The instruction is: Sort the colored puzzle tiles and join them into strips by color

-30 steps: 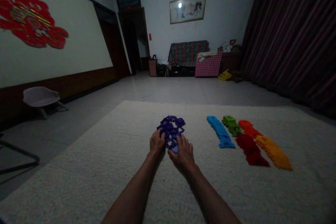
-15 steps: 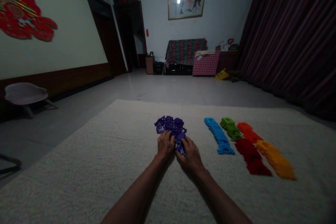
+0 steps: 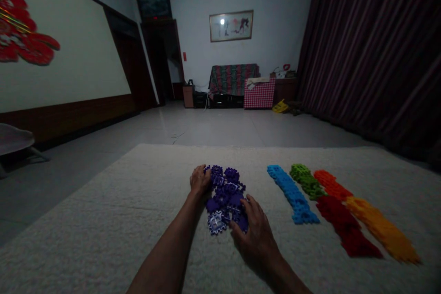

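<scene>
I have the purple pieces (image 3: 225,191) on the pale mat (image 3: 138,220), in a loose heap between the two hands. The left hand (image 3: 199,179) touches the heap's far left edge, its fingers curled over; I cannot tell whether they pinch a piece or merely push. The right hand (image 3: 257,225) curves about the near right side, thumb well apart from the fingers, clenched on nothing that I can make out.

To gather these well, I would work both palms low and press from opposite sides evenly, so the toothed edges slide rather than ride up on each other. Some pieces overlap, so a light touch seems best. The near left corner has no hand behind it, and pieces could slip out there. The blue strip (image 3: 291,195) lies to the right, well apart; I'd judge sideways pushes should stay short of it.
</scene>
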A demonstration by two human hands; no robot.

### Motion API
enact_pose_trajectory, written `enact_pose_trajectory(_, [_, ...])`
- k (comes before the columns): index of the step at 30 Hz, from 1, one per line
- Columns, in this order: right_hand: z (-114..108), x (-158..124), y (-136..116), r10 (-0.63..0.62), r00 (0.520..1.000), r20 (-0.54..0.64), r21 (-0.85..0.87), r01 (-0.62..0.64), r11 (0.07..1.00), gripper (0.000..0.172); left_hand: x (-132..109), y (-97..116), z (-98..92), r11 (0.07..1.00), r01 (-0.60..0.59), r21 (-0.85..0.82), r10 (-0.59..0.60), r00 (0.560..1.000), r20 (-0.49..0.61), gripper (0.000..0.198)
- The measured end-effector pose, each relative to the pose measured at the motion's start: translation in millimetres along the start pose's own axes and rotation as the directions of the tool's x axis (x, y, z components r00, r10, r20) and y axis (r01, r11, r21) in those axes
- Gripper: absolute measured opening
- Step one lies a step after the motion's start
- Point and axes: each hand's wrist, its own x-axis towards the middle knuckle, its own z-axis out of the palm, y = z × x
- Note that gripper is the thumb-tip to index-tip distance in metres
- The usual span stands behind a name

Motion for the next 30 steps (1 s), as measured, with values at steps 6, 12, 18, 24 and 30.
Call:
enact_pose_trajectory(6, [3, -3, 5, 0.001, 1.000, 0.023, -0.022, -0.001, 1.000, 0.059, 23, -7, 8.8, 0.994, -0.109, 0.012, 0.105, 0.979, 0.175, 0.045])
enact_pose_trajectory(12, [1, -3, 3, -0.018, 0.999, 0.032, -0.034, 0.019, 0.999, 0.060, 16, -5, 9.8, 0.974, -0.214, -0.079, 0.226, 0.950, 0.213, 0.038])
enact_pose_trajectory(18, [-3, -1, 1, 0.022, 0.999, 0.027, -0.004, -0.022, 1.000, 0.053, 20, -12, 7.5, 0.903, -0.124, -0.412, 0.207, 0.965, 0.162, 0.034])
enact_pose_trajectory(24, [0, -1, 4, 0.033, 0.999, 0.013, -0.002, -0.033, 0.999, 0.048, 26, -17, 8.3, 0.942, -0.085, -0.326, 0.134, 0.982, 0.132, 0.039])
enact_pose_trajectory(30, [-3, 1, -2, 0.033, 0.999, 0.027, 0.032, -0.034, 0.999, 0.046, 16, -2, 7.7, 0.931, -0.198, -0.307, 0.280, 0.927, 0.250, 0.040])
